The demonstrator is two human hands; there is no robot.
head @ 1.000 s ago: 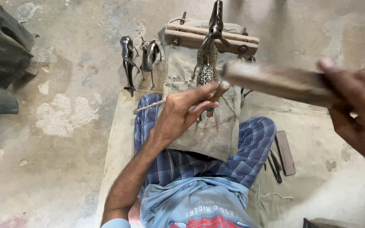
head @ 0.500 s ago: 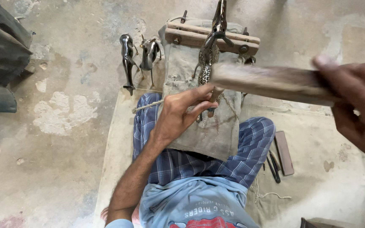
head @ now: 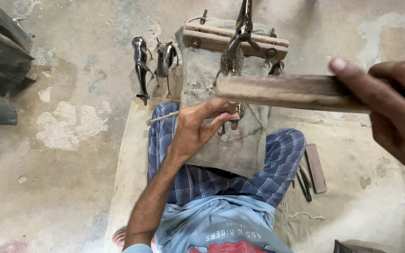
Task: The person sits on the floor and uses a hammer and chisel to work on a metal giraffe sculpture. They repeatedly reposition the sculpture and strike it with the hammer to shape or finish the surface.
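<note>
Gripping a wooden mallet (head: 289,91) firmly, right hand (head: 397,110) raised; left hand (head: 200,129) pinches a thin chisel (head: 234,122) against clamped metal figure (head: 233,58). Figure likely rigid, heavy; chisel slim, slippery.

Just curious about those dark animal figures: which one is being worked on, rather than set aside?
The patterned figure clamped in the wooden vise, right by the left hand. The two plain dark figures stand apart on the floor, untouched.
</note>
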